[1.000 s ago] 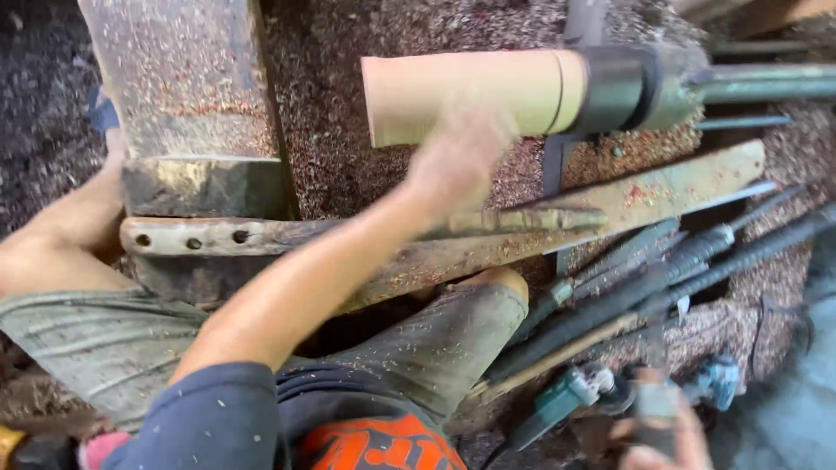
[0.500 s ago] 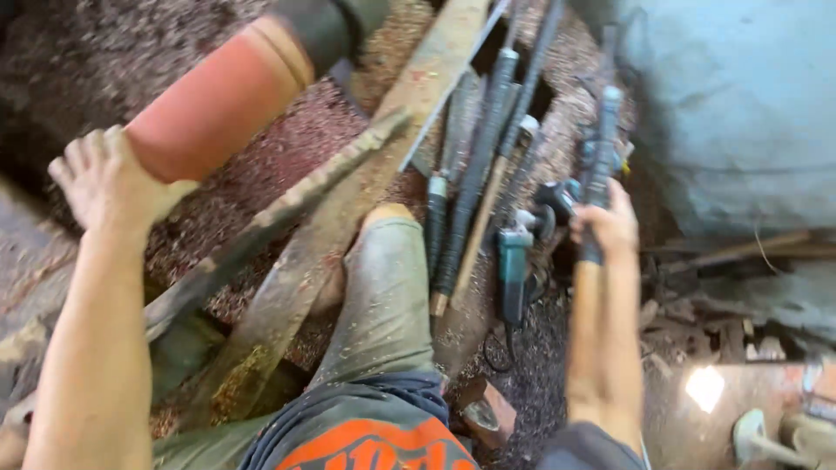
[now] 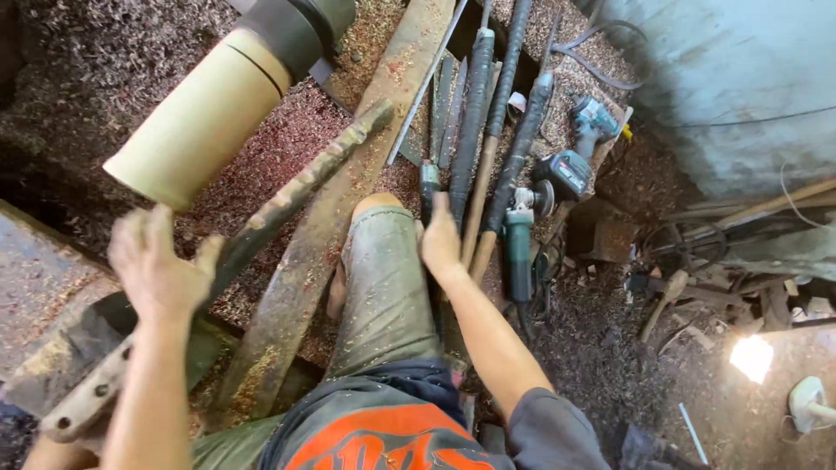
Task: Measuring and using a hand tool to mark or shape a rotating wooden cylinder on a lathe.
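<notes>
Two hands: left hand (image 3: 157, 261) spread open below the lathe blank (image 3: 205, 122); right hand (image 3: 440, 239) laid open on chisels (image 3: 475, 148) ranged within reach.

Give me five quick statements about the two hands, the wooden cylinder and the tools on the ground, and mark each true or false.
1. The left hand is open below the end of the pale wooden cylinder. True.
2. The right hand grips a hammer. False: it rests among the long-handled tools lying beside the knee.
3. The cylinder is painted blue. False: it is pale tan, held in a dark chuck.
4. A teal angle grinder lies right of the right hand. True.
5. The ground is bare concrete. False: wood shavings cover it.
</notes>
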